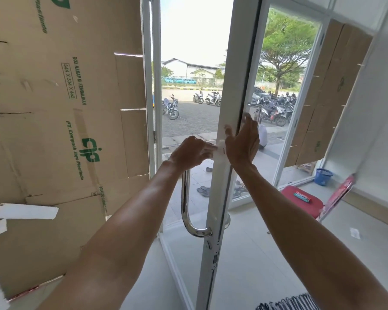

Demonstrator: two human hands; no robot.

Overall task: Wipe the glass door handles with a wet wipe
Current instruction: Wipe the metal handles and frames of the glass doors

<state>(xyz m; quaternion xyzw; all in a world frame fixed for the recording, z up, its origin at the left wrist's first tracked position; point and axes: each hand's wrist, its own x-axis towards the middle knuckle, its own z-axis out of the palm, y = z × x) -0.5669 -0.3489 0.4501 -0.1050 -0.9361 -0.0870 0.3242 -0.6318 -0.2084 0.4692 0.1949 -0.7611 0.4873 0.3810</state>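
Note:
A white-framed glass door stands ajar in front of me, seen nearly edge-on. A chrome U-shaped handle runs down its near side; a second chrome handle shows behind the glass on the far side. My left hand pinches a white wet wipe against the door's edge, just above the near handle. My right hand rests flat on the door edge with its fingers straight, right beside the wipe.
Flattened cardboard boxes cover the wall on the left. A red stool with a small packet on it and a blue bucket stand at the right. Sandals lie outside the doorway; motorbikes are parked beyond.

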